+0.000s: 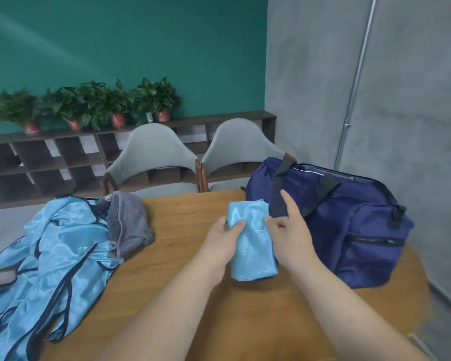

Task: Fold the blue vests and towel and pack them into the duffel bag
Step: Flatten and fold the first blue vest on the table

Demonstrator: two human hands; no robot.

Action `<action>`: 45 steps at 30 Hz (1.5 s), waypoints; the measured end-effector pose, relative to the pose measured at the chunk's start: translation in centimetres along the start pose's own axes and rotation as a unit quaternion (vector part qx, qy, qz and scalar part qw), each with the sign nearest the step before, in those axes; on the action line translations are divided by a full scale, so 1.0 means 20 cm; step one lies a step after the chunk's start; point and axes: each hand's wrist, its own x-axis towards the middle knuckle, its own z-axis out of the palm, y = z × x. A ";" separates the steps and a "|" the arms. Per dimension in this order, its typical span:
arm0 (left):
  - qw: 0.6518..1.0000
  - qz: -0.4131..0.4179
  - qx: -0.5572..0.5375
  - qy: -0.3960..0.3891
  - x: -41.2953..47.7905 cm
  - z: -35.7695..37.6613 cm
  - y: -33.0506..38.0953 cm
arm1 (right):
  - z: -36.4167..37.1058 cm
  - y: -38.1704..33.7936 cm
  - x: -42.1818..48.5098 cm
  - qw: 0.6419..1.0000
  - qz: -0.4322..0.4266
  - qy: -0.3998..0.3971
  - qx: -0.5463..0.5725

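Standing open on the wooden counter (182, 256), the navy duffel bag (349, 230) is waiting while a heap of blue vests (52, 256) and the grey towel (128, 222) are lying unfolded, and the left hand (221, 241) and right hand (289, 230) are gripping one folded vest (250, 243) in their fingers just beside the bag, not yet packed.

Readable text: none showing anywhere.
Duffel bag (354, 230): showing plain navy fabric, carrying no legible brand, label or number.
Folded vest (250, 246): showing plain light-blue mesh, bearing no print.
Loose vests (57, 251): showing light-blue cloth with dark trim, bearing no numbers or lettering.
Towel (128, 222): showing grey cloth, bearing no tag that can be read.
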 end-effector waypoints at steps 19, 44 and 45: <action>0.729 0.382 0.551 -0.139 0.77 0.47 0.43 | -0.31 -0.11 0.47 0.905 0.064 -0.069 -0.414; 0.538 0.405 0.678 -0.297 0.32 0.05 0.14 | -0.33 -0.13 0.47 0.916 0.073 -0.111 -0.380; 0.577 0.410 0.651 -0.274 0.33 0.04 0.16 | -0.31 -0.07 0.47 0.901 0.076 -0.123 -0.410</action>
